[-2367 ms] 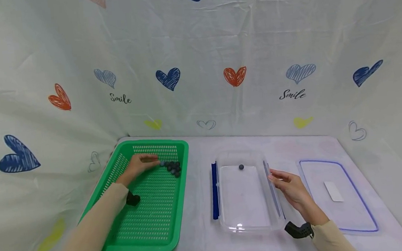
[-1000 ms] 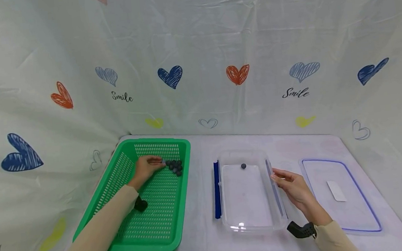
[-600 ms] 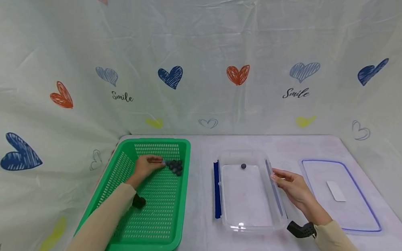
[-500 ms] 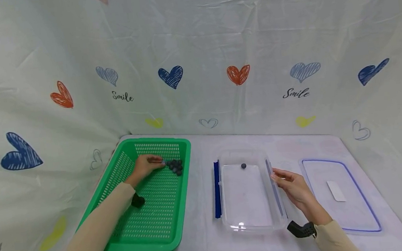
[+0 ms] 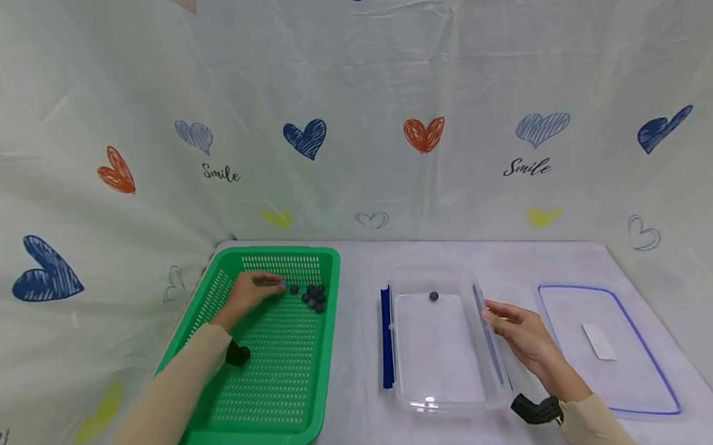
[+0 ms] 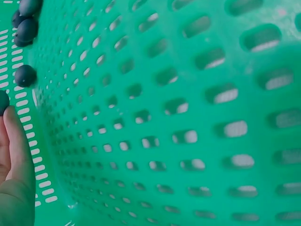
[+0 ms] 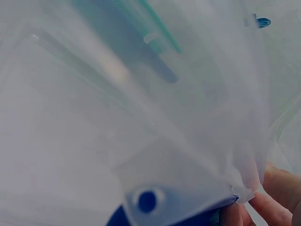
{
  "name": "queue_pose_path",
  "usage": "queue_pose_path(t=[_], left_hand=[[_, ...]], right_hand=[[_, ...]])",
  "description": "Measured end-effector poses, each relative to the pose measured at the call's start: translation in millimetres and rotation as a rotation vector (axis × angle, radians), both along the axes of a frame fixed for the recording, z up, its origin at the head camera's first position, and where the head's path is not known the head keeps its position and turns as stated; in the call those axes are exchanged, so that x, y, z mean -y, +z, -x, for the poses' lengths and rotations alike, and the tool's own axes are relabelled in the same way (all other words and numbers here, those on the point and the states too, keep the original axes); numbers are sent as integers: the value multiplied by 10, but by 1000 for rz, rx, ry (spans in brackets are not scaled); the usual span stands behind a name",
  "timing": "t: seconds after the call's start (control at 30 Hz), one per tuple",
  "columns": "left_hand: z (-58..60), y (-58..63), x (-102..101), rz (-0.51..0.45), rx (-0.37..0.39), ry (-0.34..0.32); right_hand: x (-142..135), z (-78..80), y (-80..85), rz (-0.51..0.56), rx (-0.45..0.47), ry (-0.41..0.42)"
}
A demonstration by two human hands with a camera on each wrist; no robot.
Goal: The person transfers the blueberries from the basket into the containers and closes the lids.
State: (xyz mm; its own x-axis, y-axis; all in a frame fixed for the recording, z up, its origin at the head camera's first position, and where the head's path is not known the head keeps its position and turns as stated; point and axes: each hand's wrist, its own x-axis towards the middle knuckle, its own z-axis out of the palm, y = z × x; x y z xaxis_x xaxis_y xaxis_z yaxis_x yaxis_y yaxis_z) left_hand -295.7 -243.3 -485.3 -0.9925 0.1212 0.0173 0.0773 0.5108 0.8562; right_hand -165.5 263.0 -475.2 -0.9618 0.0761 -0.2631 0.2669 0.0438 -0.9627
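In the head view, my left hand (image 5: 249, 294) is inside the green basket (image 5: 313, 416), pinching a blueberry (image 6: 3, 101) at its fingertips. A single blueberry (image 5: 294, 289) lies just right of these fingers, and beyond it several more blueberries (image 5: 314, 297) cluster by the basket's right wall. My right hand (image 5: 522, 334) grips the right side of a clear plastic container (image 5: 442, 408), thumb and fingers at its rim. One blueberry (image 5: 434, 296) sits inside the container toward the far end. In the right wrist view, the fingertips (image 7: 280, 188) hold the clear wall.
A blue latch flap (image 5: 385, 338) hangs out from the container's left side. Right of my right hand lies a clear lid (image 5: 631, 368) with a blue seal and a white label (image 5: 598, 341). Behind the table (image 5: 371, 443) hangs a heart-printed sheet (image 5: 355, 72).
My left hand has drawn back slightly left from the cluster with a blueberry between its fingertips; another blueberry now lies apart from the rest. The right hand stays on the container.
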Motion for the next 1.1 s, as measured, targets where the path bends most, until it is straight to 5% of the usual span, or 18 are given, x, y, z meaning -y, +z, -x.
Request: queue_pose_path(t=[1.1], left_hand=[[24, 439, -164, -111, 51, -111]], right_hand=[[-6, 20, -20, 22, -1, 5]])
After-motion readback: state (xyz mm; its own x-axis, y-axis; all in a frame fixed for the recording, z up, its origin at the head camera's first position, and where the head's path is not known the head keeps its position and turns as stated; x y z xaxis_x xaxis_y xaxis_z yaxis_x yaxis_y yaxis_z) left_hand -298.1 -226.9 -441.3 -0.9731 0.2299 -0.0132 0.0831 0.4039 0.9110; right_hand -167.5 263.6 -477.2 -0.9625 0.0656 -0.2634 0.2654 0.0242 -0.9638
